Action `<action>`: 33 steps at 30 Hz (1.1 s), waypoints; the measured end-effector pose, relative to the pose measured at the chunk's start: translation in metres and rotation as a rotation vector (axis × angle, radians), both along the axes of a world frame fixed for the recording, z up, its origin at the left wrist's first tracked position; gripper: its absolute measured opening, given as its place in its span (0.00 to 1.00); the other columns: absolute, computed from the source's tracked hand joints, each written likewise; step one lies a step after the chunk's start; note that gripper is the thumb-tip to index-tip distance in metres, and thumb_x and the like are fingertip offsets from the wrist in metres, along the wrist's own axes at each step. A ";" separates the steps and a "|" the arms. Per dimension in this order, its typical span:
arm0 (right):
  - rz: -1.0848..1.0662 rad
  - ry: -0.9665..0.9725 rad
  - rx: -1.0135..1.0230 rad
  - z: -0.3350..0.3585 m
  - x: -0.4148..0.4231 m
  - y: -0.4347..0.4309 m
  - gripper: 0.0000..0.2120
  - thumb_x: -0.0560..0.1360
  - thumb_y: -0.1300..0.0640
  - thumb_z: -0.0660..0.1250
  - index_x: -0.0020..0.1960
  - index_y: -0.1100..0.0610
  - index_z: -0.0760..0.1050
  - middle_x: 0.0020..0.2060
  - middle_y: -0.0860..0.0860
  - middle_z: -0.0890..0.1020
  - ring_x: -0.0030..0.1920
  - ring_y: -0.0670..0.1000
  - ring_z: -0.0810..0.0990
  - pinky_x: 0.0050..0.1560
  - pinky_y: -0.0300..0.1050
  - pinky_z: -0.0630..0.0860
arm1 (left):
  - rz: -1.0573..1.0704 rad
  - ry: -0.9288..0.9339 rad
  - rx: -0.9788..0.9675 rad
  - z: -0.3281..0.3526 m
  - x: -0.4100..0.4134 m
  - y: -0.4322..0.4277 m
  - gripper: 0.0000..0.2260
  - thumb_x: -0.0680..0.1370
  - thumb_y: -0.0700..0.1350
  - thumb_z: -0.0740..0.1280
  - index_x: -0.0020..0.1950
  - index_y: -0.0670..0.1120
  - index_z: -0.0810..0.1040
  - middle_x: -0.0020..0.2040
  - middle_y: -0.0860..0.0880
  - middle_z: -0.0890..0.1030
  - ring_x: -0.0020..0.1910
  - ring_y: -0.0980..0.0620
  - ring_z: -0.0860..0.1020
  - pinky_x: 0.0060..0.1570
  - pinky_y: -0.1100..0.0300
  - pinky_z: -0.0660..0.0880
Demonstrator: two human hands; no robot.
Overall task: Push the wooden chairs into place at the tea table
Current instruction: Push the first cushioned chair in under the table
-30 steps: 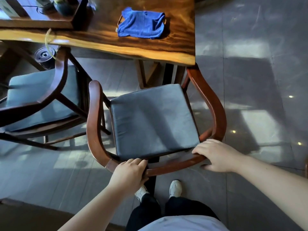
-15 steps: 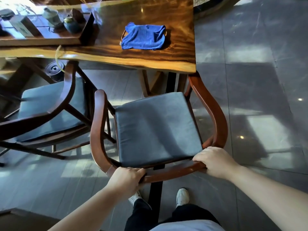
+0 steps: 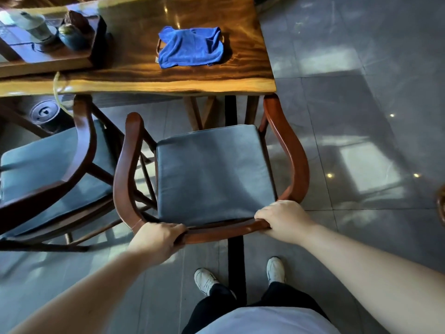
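Observation:
A wooden armchair (image 3: 290, 150) with a curved red-brown back rail and a grey seat cushion stands in front of me, facing the tea table (image 3: 149, 78). My left hand (image 3: 157, 239) grips the back rail at its left bend. My right hand (image 3: 281, 219) grips the same rail towards the right. The chair's right arm tip sits just under the table's front corner; its left arm tip stops short of the edge. A second, darker wooden chair (image 3: 81, 150) with a grey cushion stands to the left, its arm tip under the table edge.
A blue cloth (image 3: 190, 48) lies on the tabletop. A dark tea tray (image 3: 48, 57) with pots sits at the table's left. A round black canister (image 3: 44, 113) stands on the floor under the table. Grey tiled floor spreads to the right. My feet (image 3: 206, 280) are behind the chair.
Both hands keep the same hold on the back rail. The view has tilted up, showing more of the tabletop, while the chair keeps the same place against the table edge.

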State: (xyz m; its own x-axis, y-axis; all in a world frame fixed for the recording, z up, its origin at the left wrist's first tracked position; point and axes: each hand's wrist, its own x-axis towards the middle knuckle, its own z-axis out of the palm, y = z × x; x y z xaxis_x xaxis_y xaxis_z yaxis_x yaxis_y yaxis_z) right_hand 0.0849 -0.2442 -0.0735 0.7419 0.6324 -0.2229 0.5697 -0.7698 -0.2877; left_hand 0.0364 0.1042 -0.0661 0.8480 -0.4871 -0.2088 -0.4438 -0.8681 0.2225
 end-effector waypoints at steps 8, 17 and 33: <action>-0.034 -0.037 -0.009 0.003 0.011 0.046 0.12 0.71 0.42 0.71 0.46 0.50 0.77 0.40 0.47 0.83 0.44 0.55 0.81 0.42 0.49 0.76 | -0.064 0.017 -0.016 0.005 0.038 0.050 0.10 0.69 0.53 0.72 0.47 0.53 0.77 0.36 0.56 0.81 0.35 0.50 0.79 0.30 0.57 0.76; -0.026 -0.028 0.065 0.007 0.027 0.078 0.09 0.70 0.47 0.72 0.44 0.52 0.78 0.38 0.49 0.83 0.41 0.57 0.81 0.39 0.50 0.76 | -0.147 0.000 -0.056 0.015 0.071 0.085 0.08 0.72 0.53 0.71 0.48 0.53 0.78 0.37 0.56 0.81 0.34 0.52 0.79 0.31 0.58 0.77; 0.142 0.295 -0.122 -0.018 0.071 0.038 0.09 0.72 0.42 0.60 0.47 0.46 0.70 0.39 0.44 0.81 0.41 0.51 0.79 0.45 0.53 0.77 | -0.064 -0.013 -0.024 0.010 0.076 0.096 0.06 0.68 0.50 0.71 0.43 0.54 0.78 0.34 0.56 0.80 0.31 0.50 0.79 0.27 0.60 0.73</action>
State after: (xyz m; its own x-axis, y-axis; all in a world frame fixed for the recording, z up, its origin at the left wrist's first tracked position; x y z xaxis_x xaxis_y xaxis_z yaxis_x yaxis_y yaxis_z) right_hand 0.1562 -0.2066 -0.0918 0.5407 0.6802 -0.4949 0.5800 -0.7276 -0.3664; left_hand 0.1129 0.1998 -0.0558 0.8175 -0.5451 -0.1858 -0.5013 -0.8324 0.2364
